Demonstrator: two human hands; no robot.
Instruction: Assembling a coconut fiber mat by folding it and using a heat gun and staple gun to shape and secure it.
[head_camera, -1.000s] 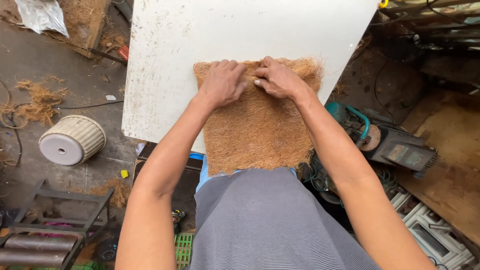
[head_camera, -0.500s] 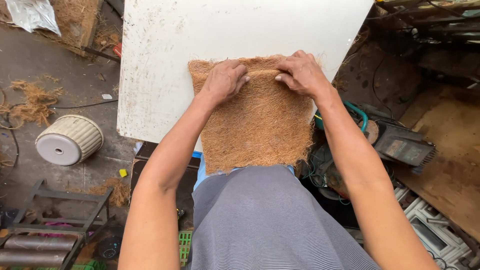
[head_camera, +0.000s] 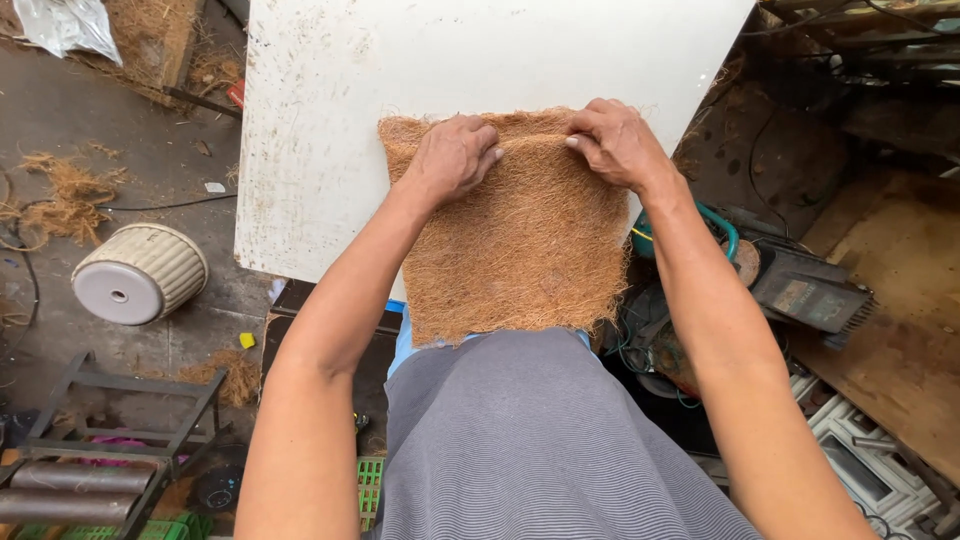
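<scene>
A brown coir fibre mat (head_camera: 520, 240) is spread on a white table (head_camera: 320, 150), its near edge overhanging. Its far edge, folded over since a moment ago, is pressed flat by the left hand (head_camera: 452, 155) and right hand (head_camera: 615, 140), fingers together. A ribbed pot (head_camera: 140, 272) lies on the floor.

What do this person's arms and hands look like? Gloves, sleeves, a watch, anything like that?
Both arms are bare from as far up as the view reaches to the fingertips: no sleeves in sight, no gloves, no watch, bracelet or ring that I can make out. The left hand and right hand show short, pale fingernails. Below the arms, the person wears a grey garment with fine horizontal stripes.
</scene>
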